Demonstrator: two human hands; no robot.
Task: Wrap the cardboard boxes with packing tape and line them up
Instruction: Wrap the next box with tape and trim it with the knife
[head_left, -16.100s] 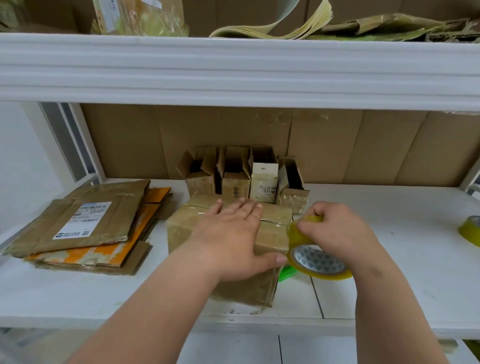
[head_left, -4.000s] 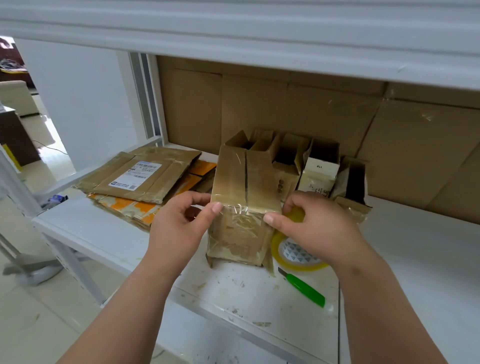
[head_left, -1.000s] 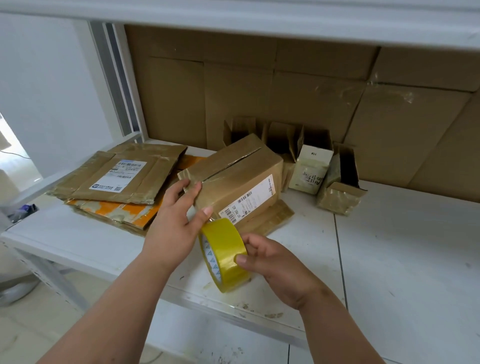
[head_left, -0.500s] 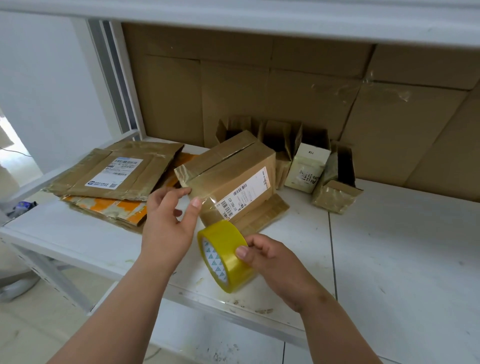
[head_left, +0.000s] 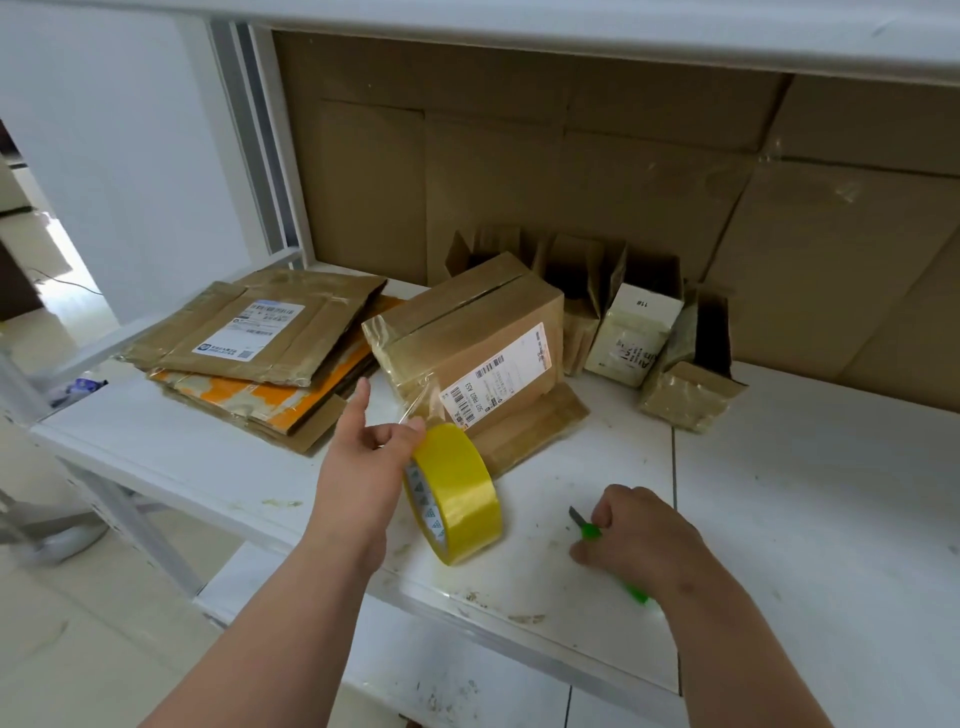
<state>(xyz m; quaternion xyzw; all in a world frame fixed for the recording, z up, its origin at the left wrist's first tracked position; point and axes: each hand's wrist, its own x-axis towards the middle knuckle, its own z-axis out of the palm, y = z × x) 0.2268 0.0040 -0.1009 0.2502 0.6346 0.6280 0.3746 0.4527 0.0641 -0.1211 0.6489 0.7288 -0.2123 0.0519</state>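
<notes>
Yellow tape roll (head_left: 454, 493) at frame centre, held by left hand (head_left: 358, 470) to keep the strip taut from the cardboard box (head_left: 470, 345) just above; right hand (head_left: 636, 535), lower right, grips green cutter (head_left: 589, 530), presumably to sever it.

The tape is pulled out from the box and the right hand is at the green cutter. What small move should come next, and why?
Probably lift the green cutter to the stretched tape strip and cut it. The left hand holds the yellow tape roll, its strip still joined to the cardboard box, while the right hand grips the cutter.
</notes>
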